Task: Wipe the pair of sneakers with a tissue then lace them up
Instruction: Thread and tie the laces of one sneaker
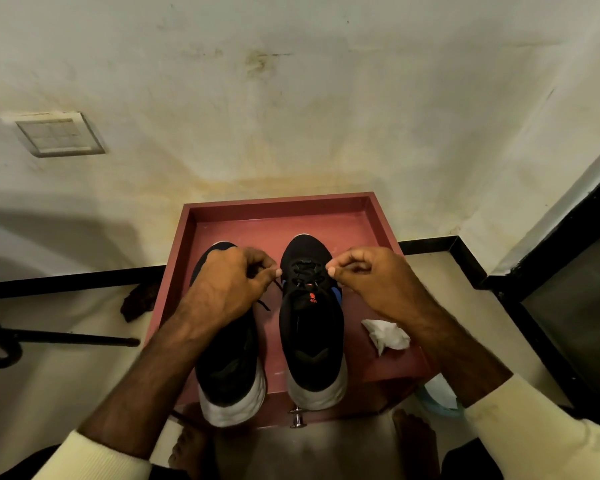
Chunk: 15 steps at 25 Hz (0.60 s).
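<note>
Left hand [229, 289] on lace [277, 285]; sneaker [310, 323] toe-away.

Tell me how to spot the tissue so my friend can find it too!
Look for the reddish tray by the wall. Inside it, just right of the right sneaker, lies the tissue. Unlike its black neighbours, it is small, white and crumpled.

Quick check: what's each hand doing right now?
Left hand: pinching a black lace.
Right hand: pinched shut at the right sneaker; lace in it cannot be told.
</note>
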{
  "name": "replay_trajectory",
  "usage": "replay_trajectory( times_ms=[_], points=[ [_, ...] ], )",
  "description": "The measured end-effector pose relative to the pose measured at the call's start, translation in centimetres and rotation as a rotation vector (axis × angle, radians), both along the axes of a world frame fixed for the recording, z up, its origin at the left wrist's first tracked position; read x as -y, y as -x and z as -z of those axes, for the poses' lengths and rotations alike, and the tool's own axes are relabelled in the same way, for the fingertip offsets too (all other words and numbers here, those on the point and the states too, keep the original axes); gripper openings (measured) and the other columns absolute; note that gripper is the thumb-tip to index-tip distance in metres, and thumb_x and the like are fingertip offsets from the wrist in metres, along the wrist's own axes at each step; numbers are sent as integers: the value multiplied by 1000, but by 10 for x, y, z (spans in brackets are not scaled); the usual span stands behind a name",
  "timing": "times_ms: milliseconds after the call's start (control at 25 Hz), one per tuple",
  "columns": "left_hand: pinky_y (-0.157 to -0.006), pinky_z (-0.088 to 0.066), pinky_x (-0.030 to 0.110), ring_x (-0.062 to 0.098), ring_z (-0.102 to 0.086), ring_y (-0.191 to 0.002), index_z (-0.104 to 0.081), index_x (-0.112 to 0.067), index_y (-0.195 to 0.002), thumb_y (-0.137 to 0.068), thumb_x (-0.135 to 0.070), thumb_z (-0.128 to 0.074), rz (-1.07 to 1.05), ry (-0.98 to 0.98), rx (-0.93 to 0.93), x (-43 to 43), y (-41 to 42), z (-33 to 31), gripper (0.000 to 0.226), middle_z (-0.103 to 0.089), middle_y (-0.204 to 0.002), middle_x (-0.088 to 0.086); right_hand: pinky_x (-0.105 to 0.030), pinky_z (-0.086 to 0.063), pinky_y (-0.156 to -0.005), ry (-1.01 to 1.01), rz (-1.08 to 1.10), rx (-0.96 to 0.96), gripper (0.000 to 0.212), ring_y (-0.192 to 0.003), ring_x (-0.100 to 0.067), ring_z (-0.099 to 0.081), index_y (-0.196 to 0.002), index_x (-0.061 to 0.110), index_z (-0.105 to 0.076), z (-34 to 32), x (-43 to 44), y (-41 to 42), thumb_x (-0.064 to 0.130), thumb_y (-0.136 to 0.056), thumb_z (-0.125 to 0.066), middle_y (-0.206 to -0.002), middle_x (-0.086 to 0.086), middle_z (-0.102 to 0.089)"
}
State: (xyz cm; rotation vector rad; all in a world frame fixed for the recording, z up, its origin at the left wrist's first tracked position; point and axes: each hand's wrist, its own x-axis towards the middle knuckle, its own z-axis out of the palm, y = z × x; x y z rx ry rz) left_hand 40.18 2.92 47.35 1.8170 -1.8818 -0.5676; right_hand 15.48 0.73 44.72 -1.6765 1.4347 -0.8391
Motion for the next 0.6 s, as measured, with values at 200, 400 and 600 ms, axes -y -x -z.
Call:
replay_trajectory(
  times_ms=[200, 400, 600],
  points=[
    [-73, -58, 13, -1, -75, -78, -62, -21, -118, -94, -14, -75, -14, 13, -456, 5, 16, 7, 28, -78, -94, -12, -30, -58, -83, -205, 12, 419, 31, -96, -20, -77, -120, 13, -62, -5, -1, -21, 12, -92, -76, -99, -6, -81],
    [-75, -54, 10, 4, -74, -78, -61, -23, -123, -85, -17, -85, -8, 73, -518, 7, 27, 6, 45, -77, -93, -8, -30, -57, -82, -254, 16, 522, 23, -88, -25, -74, -111, 0, -71, -6, -2, -32, 7, -90, -77, -101, -19, -79],
    [-89, -53, 11, 2, -76, -95, -68, -22, -122, -84, -21, -85, 103, 68, -549, 5, 29, 5, 41, -81, -92, -9, -30, -61, -82, -232, -2, 547, 20, -81, -20, -74, -109, 2, -67, -4, -1, -32, -1, -91, -75, -91, -13, -77]
  ],
)
